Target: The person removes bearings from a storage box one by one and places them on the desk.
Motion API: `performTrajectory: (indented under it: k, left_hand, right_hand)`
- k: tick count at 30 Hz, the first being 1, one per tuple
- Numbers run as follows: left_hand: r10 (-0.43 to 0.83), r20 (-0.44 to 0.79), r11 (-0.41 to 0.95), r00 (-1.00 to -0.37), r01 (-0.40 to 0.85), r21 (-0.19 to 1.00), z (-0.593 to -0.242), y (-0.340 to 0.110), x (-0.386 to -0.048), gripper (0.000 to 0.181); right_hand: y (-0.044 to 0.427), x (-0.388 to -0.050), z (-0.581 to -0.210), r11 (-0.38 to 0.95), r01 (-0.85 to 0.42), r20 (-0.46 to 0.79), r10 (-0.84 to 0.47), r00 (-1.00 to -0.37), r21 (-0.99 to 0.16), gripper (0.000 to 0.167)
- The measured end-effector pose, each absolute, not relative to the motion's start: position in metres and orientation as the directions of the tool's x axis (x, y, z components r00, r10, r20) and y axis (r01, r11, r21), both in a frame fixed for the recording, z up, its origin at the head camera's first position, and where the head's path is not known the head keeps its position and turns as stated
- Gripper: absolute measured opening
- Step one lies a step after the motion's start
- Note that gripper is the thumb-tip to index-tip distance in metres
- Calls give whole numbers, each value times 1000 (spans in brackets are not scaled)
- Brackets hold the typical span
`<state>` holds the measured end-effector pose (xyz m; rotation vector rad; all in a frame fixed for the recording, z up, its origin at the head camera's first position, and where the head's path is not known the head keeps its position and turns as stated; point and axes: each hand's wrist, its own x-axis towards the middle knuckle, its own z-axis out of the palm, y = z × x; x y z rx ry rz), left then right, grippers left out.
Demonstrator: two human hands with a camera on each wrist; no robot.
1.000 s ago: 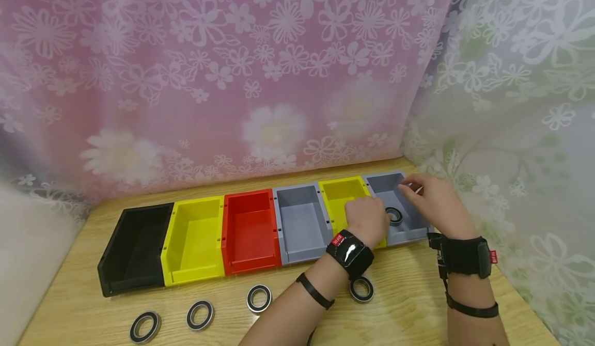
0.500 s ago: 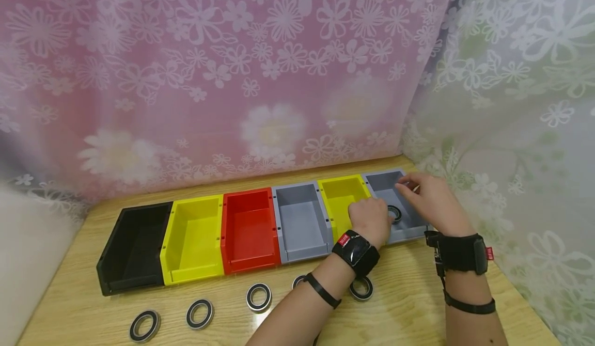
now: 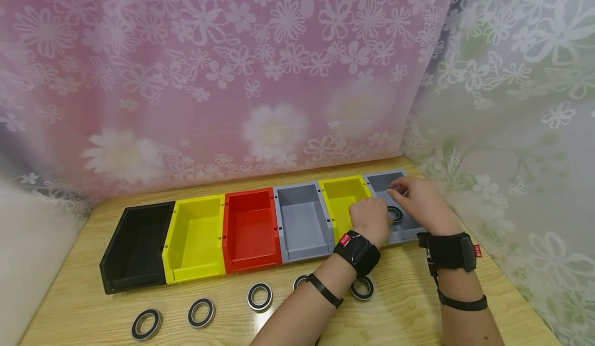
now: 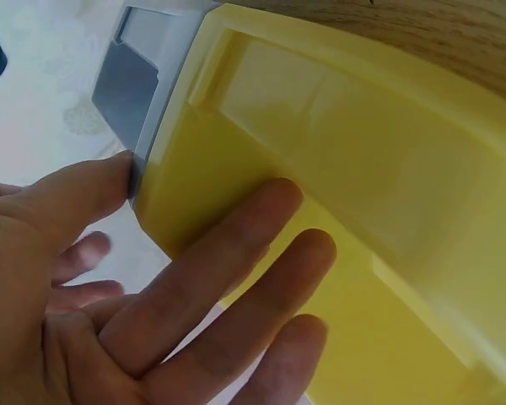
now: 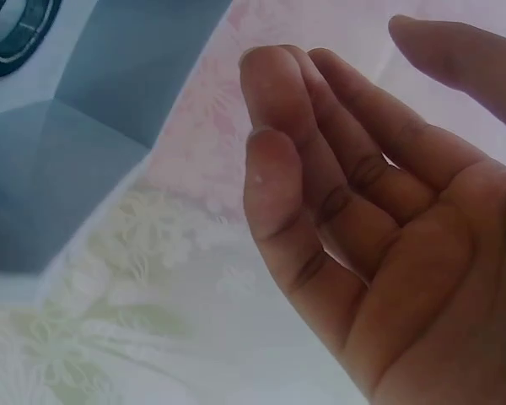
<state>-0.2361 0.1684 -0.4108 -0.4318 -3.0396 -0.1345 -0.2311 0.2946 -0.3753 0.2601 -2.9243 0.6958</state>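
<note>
In the head view, my left hand (image 3: 370, 218) is at the wall between the right yellow bin (image 3: 341, 187) and the rightmost grey bin (image 3: 387, 179). Its thumb touches the bins' edge in the left wrist view, while loosely bent fingers (image 4: 228, 287) lie over the yellow side. Whether they press on it I cannot tell. A black-sealed ball bearing (image 3: 395, 215) lies inside that grey bin, beside the left thumb; the right wrist view shows the same bearing (image 5: 15, 34). Above the grey bin hovers my right hand (image 3: 424, 204), fingers gently curved and holding nothing.
Leftward, the row continues with a grey bin (image 3: 302, 224), a red bin (image 3: 251, 232), another yellow bin (image 3: 195, 248) and a black bin (image 3: 139, 253). Several bearings lie on the wooden table (image 3: 232, 330) in front, one (image 3: 299, 281) partly behind my left forearm. Flowered curtains (image 3: 279, 77) hang behind and right.
My right hand has moved slightly left over the grey bin. My left hand shifted a little rightward early on, then stayed still. The bearing in the bin remains in place.
</note>
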Motion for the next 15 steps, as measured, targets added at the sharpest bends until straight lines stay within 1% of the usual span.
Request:
performTrajectory:
  k: [8, 15]
  left_hand:
    - [272, 57, 958, -961, 276, 77, -413, 171, -236, 32]
    - [270, 59, 957, -961, 275, 96, -415, 171, -238, 28]
  right_hand:
    - [289, -241, -389, 883, -175, 115, -138, -984, -436, 30]
    - [294, -249, -399, 908, -121, 2, -132, -991, -402, 38]
